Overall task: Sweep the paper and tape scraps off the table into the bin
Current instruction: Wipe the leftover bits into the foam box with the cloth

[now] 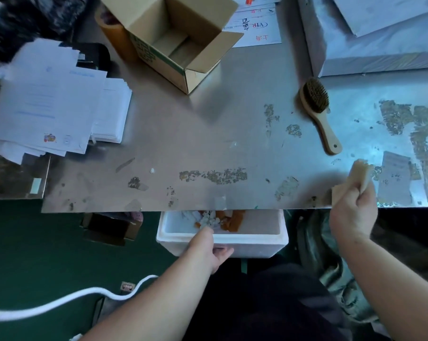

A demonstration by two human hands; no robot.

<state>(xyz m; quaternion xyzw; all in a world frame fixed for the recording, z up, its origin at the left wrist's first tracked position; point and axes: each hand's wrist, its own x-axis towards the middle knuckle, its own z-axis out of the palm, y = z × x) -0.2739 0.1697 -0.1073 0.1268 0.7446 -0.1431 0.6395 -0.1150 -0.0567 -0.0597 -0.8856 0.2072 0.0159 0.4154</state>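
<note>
Left hand (pixel 209 247) grips the near wall of the white foam bin (pixel 257 244), thumb hooked over the rim into the inside, fingers wrapped on the outer face. The bin sits just under the near edge of the table (pixel 183 134), partly tucked beneath it, and already has scraps (pixel 222 221) in it: orange tape strips and white paper bits piled at its far side. Right hand (pixel 353 212) is closed around a tan block, sponge or foam (pixel 358 183), at the table's near edge, right of the bin; blurred, so exact finger placement is hard to read. Table top is patchy with worn yellowish residue; a few small white bits (pixel 152 170) lie left of centre. A wooden-handled brush (pixel 317 107) lies bristles up on the table, beyond the right hand. An open cardboard box (pixel 173 38) with green print on its side, unreadable, stands at the far side of the table from the bin. White sheet (pixel 256 28) right of the box shows "VIP" upside down plus red Chinese characters, too small to read surely. Stack of white papers (pixel 53 102) on the table's left side carries faint blue print, illegible. White cord (pixel 60 301) runs across the green floor left of the left arm.
</note>
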